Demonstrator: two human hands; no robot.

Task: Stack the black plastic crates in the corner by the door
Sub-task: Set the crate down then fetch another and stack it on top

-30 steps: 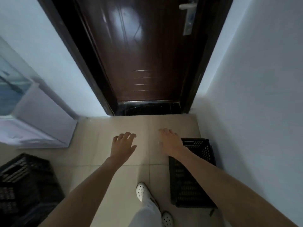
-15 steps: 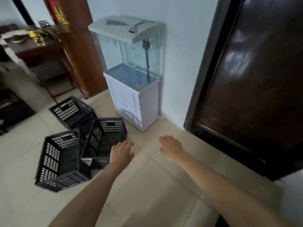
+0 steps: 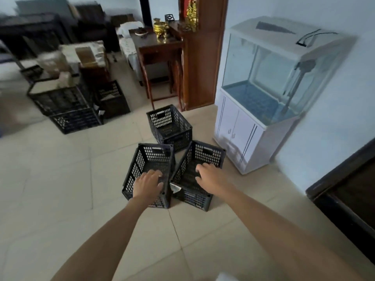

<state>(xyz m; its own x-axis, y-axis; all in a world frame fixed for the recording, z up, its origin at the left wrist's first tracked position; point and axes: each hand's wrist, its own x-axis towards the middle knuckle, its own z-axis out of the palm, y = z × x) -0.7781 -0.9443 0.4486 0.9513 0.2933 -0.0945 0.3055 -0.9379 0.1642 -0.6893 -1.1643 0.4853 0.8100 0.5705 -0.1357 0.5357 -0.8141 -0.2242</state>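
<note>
Both arms are out: the left hand (image 3: 147, 184) hangs over the near-left crate (image 3: 142, 165) and the right hand (image 3: 210, 177) over its neighbour crate (image 3: 205, 154), fingers loose, gripping nothing. A third crate (image 3: 169, 126) stands just behind, all clustered on the floor (image 3: 60, 179) near the fish tank (image 3: 269, 78).

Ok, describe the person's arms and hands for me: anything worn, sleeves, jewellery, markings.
Both arms are bare. The left forearm and right forearm show no sleeve all the way to the edge of the picture. The left hand and right hand wear no gloves. No watch, bracelet or ring shows on either side, and no markings can be made out.
</note>
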